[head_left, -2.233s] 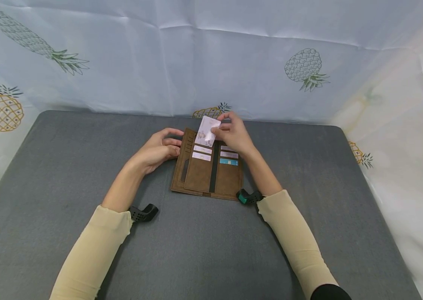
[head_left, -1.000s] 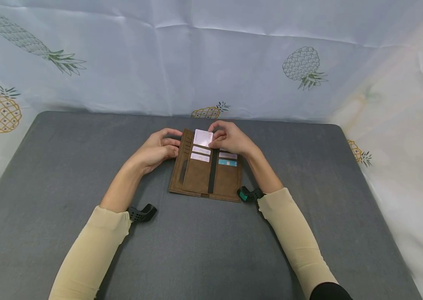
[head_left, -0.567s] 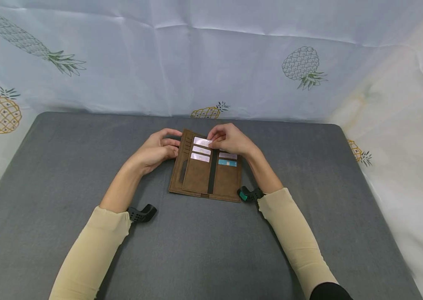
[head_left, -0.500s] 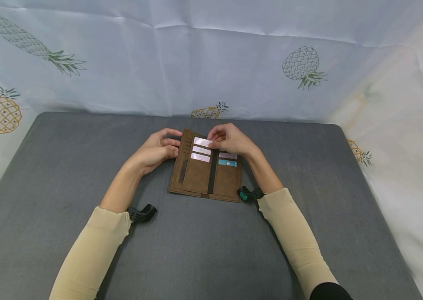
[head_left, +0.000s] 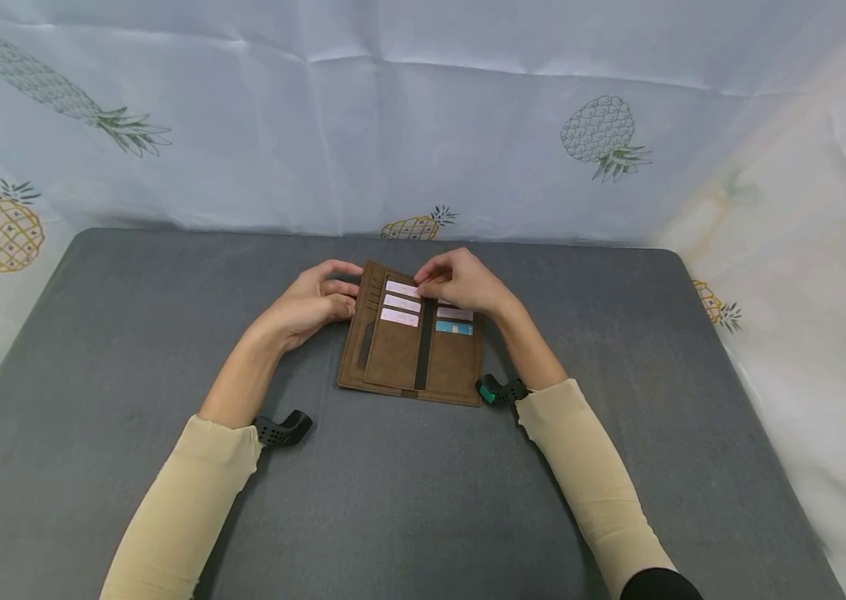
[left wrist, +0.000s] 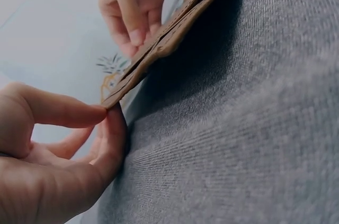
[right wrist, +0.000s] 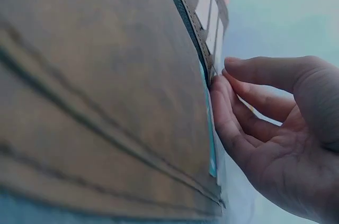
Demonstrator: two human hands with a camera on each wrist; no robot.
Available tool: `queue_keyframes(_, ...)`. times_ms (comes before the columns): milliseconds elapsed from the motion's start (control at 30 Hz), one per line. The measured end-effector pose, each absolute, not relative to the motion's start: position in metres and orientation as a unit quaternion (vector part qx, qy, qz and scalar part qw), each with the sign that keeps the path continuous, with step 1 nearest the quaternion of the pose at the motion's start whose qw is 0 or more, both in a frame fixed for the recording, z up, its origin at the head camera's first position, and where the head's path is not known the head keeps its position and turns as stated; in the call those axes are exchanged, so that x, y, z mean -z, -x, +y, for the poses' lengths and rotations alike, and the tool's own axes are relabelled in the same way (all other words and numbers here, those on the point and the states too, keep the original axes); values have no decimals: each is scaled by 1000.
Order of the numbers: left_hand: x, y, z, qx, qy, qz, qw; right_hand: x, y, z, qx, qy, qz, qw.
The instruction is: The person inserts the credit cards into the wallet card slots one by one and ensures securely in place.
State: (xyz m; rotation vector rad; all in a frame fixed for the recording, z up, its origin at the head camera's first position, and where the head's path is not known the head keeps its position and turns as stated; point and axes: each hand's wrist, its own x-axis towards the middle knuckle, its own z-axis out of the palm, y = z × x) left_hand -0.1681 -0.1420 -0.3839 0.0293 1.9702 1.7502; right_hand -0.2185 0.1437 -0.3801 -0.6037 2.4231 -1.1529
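Observation:
A brown wallet lies open on the grey table, several cards showing in its slots. My left hand pinches the wallet's left edge between thumb and fingers, which the left wrist view shows with the wallet slightly raised. At the top of the left card column, my right hand pinches the right corner of a pale pink card, of which only a strip sticks out. Two more pink strips sit below it. On the right panel a blue card shows; the right hand partly covers the topmost card there.
The grey table reaches to a white curtain printed with pineapples at the back and sides. A black strap with a camera mount sits on the left wrist, another mount on the right.
The pink card has gone down into the top left slot, from mostly out to a thin strip. My right hand moved down with it; the left hand stays put.

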Motion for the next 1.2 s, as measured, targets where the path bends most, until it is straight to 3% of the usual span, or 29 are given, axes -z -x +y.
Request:
queue_keyframes(367, 390, 165, -147, -543, -96, 796, 248, 373, 214, 178, 440, 184, 867, 147)
queue_keyframes(567, 386, 165, -147, -486, -145, 828, 241, 371, 204, 204, 435, 158, 883, 83)
queue_keyframes(767, 374, 162, -152, -428, -140, 865, 221, 369, 195, 218, 422, 155, 893, 25)
queue_keyframes(933, 356, 159, -162, -372, -130, 911, 124, 361, 186, 220, 370, 180, 910, -49)
queue_keyframes(1067, 332, 155, -171, -254, -161, 954, 1, 352, 182, 230, 280, 204, 930, -121)
queue_keyframes(1200, 329, 155, -183, -116, -174, 974, -89, 345, 179, 246, 152, 185, 966, -95)
